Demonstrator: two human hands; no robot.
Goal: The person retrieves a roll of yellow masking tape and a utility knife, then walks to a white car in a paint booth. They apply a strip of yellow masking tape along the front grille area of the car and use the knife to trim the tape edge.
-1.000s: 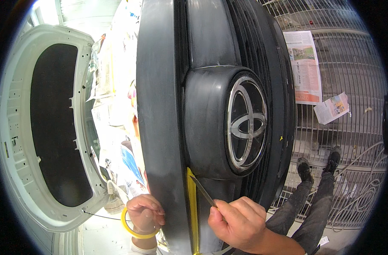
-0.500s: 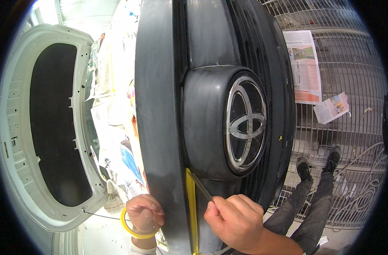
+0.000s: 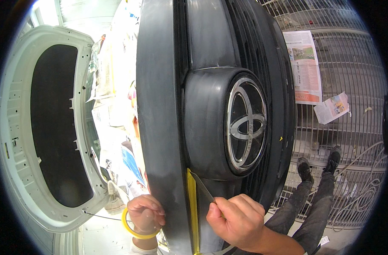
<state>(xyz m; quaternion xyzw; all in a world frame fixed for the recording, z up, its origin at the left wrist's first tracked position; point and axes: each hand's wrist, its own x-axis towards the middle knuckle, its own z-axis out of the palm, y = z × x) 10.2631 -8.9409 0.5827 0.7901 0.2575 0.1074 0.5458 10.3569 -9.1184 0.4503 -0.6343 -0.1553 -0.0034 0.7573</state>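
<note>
In front of me is a matte black car front panel (image 3: pixel 160 106) with a chrome oval emblem (image 3: pixel 248 127) on its raised block. A strip of yellow masking tape (image 3: pixel 192 208) runs along the groove below that block. My right hand (image 3: pixel 238 221) is closed around a thin flat blade (image 3: pixel 203 188); its tip touches or nearly touches the tape's upper end. The blade's handle is hidden in the fist. At the panel's left edge rests my left hand (image 3: pixel 146 212), fingers loosely curled and nothing visible in them. A yellow tape roll (image 3: pixel 126 223) hangs round its wrist.
A white car tailgate frame (image 3: pixel 81 127) stands at the left. Bright paper sheets (image 3: pixel 113 110) cover the surface beside the panel. On the grated floor at right lie newspaper pieces (image 3: pixel 306 72) and a coiled pale hose (image 3: pixel 359 199). My legs and shoes (image 3: pixel 304 170) show there.
Almost nothing differs. The panel and my right hand with the blade appear shifted very slightly right; the left hand keeps its place at the panel's edge.
</note>
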